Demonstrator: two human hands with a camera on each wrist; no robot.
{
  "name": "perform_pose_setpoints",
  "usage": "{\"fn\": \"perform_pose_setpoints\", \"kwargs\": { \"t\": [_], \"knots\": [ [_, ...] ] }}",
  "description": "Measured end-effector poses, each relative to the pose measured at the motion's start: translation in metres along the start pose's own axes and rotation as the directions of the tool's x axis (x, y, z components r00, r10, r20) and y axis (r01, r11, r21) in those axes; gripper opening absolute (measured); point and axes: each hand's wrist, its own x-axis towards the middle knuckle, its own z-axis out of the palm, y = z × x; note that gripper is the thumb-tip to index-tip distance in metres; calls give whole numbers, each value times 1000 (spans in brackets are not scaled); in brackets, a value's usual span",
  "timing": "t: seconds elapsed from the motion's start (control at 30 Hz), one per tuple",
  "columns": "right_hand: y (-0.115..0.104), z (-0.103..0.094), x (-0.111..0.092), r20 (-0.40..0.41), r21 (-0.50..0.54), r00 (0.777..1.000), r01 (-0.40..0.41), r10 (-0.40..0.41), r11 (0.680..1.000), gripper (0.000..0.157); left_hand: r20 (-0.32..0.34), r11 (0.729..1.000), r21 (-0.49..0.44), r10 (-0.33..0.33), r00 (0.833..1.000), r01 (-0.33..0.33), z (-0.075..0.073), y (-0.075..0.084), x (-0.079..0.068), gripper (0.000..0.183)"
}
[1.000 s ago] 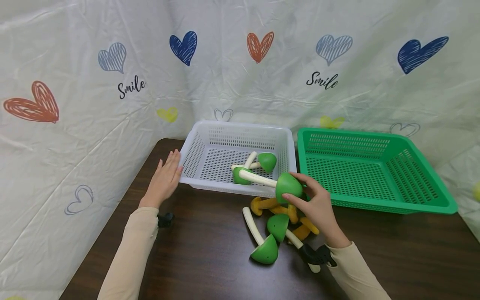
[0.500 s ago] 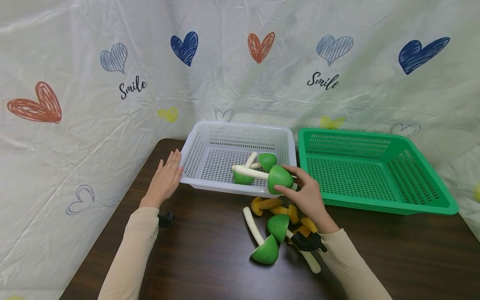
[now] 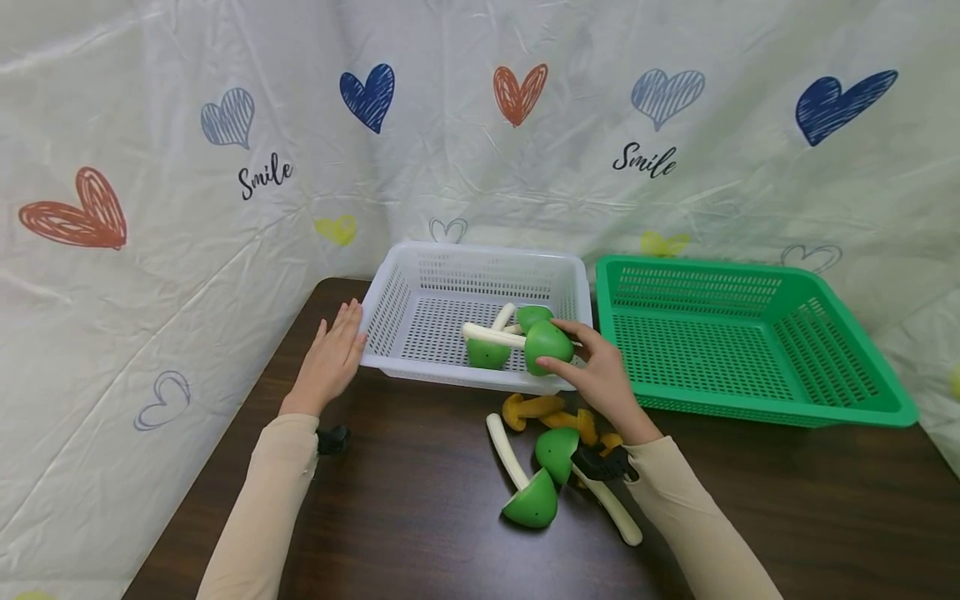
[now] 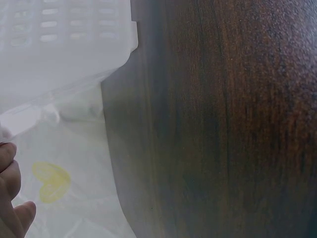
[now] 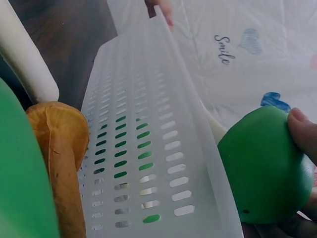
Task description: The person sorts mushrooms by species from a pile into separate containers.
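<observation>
My right hand (image 3: 598, 372) pinches the green cap of a toy mushroom (image 3: 549, 347) between thumb and fingers. Its white stem points left, over the inside of the white basket (image 3: 442, 373). Two other green-capped mushrooms (image 3: 488, 352) lie in that basket, partly covered by the held one. In the right wrist view, the held green cap (image 5: 267, 168) is beside the basket's rim. Flat and with straight fingers, my left hand (image 3: 327, 358) rests against the basket's left side. Only part of the left hand (image 4: 11, 191) shows in the left wrist view.
On the brown table (image 3: 405, 483), two green-capped mushrooms (image 3: 531, 500) lie in front of the basket. Several orange-brown mushrooms (image 3: 536, 407) are beside them, partly hidden by my right wrist. A green basket (image 3: 750, 400) stands to the right. Behind hangs a white sheet (image 3: 465, 167).
My right hand has moved left and slightly away from me, carrying the green-capped mushroom from the basket's front right rim to over its inside. The left hand has stayed in place.
</observation>
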Motion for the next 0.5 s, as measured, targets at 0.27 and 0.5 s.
{"fn": "perform_pose_setpoints", "kwargs": {
  "t": [0.27, 0.5],
  "knots": [
    [0, 4, 8, 42, -94, 999, -2, 6, 996, 64, 2, 1000, -3, -5, 1000, 5, 0, 0, -1, 55],
    [1, 4, 9, 53, -110, 998, -11, 17, 994, 64, 0, 1000, -3, 0, 1000, 0, -1, 2, 0, 55]
  ]
}}
